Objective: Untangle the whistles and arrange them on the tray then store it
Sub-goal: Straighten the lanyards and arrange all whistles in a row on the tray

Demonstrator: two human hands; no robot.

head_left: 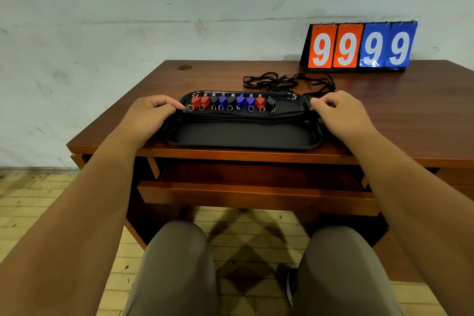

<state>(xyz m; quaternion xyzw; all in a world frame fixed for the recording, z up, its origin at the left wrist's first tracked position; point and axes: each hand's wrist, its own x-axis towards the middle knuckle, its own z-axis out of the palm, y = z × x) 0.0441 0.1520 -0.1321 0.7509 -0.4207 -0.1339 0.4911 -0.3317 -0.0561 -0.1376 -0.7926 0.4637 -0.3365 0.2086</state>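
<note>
Whistles (240, 100) red, blue, black, rowed in tray (243, 136) above taut lanyards (243, 116).

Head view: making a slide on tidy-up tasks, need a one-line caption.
Left hand and right hand at the ends of a black tray of lined-up whistles, desk drawer open below.

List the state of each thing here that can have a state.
Tray, on the desk, near its front edge.
Whistles, nine in a row along the tray's far side.
Cord bundle, stretched straight across the tray.
Loose cords, tangled behind the tray.
Drawer, open.
Scoreboard, upright, shows 9999.
Left hand, grips the bundle's left end.
Right hand, grips its right end.
</note>
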